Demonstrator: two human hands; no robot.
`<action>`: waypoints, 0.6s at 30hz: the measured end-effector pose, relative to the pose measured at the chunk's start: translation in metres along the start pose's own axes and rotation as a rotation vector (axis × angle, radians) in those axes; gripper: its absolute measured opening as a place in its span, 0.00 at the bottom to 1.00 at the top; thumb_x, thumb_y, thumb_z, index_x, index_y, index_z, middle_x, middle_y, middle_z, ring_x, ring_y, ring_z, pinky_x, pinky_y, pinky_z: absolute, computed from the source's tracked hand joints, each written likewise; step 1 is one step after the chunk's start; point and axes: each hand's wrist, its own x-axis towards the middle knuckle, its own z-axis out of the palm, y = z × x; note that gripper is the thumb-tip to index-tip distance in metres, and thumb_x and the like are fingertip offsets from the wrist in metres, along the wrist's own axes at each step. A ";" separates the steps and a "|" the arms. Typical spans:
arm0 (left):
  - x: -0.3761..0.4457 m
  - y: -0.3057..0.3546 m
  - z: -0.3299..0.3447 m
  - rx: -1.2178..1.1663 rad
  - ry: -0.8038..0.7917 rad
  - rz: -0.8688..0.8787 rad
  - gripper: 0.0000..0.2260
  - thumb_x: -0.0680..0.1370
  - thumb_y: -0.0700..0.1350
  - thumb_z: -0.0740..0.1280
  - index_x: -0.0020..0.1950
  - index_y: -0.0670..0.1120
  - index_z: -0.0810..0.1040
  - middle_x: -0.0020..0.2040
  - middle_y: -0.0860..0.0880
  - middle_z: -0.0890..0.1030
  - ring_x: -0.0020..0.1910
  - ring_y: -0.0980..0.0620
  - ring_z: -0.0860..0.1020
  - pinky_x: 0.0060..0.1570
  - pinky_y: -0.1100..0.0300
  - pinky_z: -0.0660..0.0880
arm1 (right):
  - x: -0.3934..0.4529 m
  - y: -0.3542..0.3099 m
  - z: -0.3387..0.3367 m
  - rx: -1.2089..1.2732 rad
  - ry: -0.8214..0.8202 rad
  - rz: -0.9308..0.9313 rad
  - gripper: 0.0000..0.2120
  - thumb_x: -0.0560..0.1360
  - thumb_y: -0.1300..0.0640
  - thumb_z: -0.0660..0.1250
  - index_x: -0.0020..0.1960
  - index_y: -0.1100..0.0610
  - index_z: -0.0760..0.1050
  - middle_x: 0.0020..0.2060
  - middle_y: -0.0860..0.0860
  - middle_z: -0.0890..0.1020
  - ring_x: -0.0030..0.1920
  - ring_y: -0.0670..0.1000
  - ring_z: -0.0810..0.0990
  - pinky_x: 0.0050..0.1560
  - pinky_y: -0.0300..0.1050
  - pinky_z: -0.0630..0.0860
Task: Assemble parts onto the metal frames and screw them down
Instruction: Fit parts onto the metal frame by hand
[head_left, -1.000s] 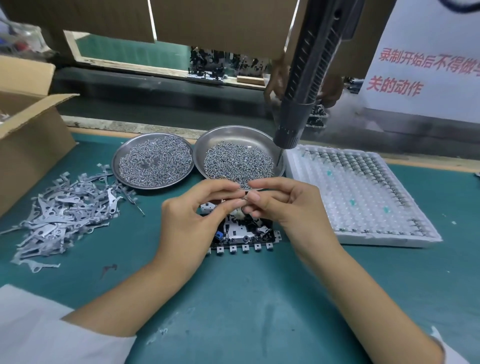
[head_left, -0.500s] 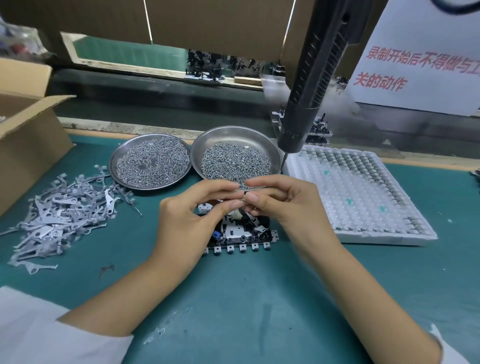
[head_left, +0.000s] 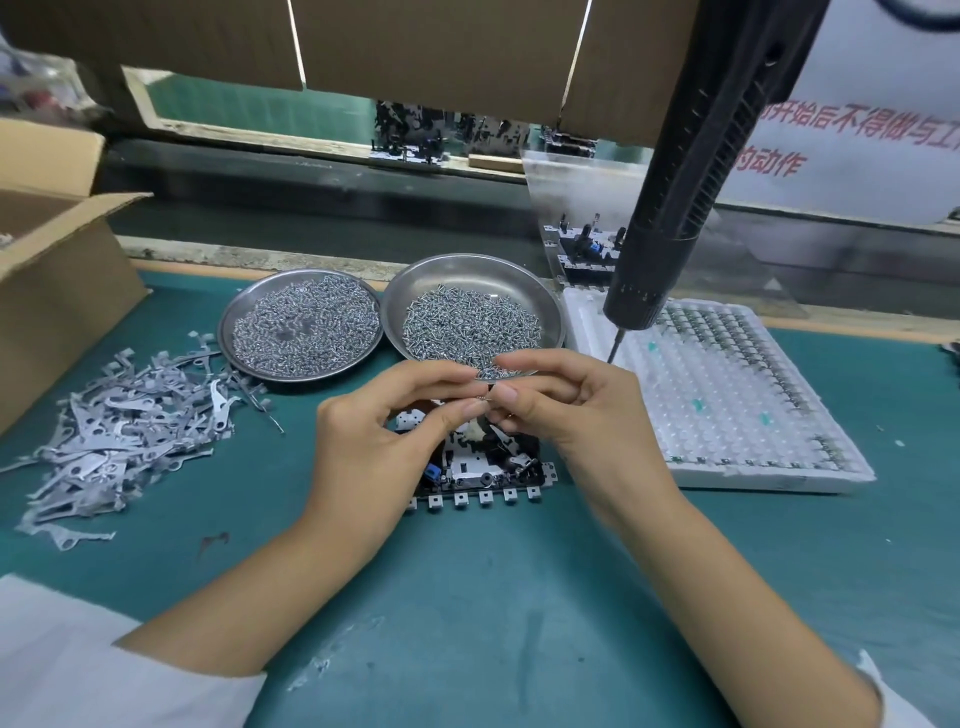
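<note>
At nine o'clock on the green table (head_left: 467, 597) lies a heap of stamped metal parts (head_left: 119, 441), with two dishes of screws (head_left: 304, 325) at twelve. The left hand (head_left: 374, 447) and right hand (head_left: 576, 410) meet at centre, their fingers (head_left: 470, 410) pinching one tiny metal piece (head_left: 485, 399) between them; what it is cannot be told. The metal frame (head_left: 483, 467) sits on the table directly beneath, at six o'clock from the pinch, its long axis running nine to three, tabbed edge toward the person. Both hands are about equally near. The hanging screwdriver (head_left: 670, 218) points down at one o'clock, nearer the right hand.
</note>
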 end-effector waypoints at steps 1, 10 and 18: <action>0.000 0.000 0.000 -0.012 0.004 -0.004 0.09 0.67 0.43 0.73 0.46 0.51 0.81 0.42 0.56 0.85 0.45 0.57 0.83 0.47 0.69 0.75 | 0.000 0.000 0.000 0.023 -0.001 0.014 0.13 0.62 0.60 0.74 0.47 0.58 0.80 0.35 0.55 0.85 0.34 0.51 0.82 0.37 0.37 0.78; 0.000 -0.003 0.000 -0.044 -0.003 0.020 0.10 0.67 0.42 0.74 0.47 0.51 0.81 0.43 0.55 0.85 0.45 0.55 0.84 0.49 0.66 0.76 | 0.001 0.003 0.000 0.199 -0.037 0.139 0.16 0.62 0.63 0.73 0.49 0.61 0.78 0.32 0.55 0.84 0.31 0.48 0.81 0.35 0.36 0.78; 0.000 0.000 0.000 -0.070 -0.001 0.023 0.10 0.67 0.42 0.74 0.46 0.51 0.81 0.42 0.56 0.85 0.44 0.56 0.83 0.47 0.67 0.76 | 0.000 0.004 0.001 0.117 -0.013 0.127 0.16 0.62 0.58 0.74 0.48 0.58 0.79 0.36 0.55 0.84 0.34 0.49 0.81 0.38 0.36 0.78</action>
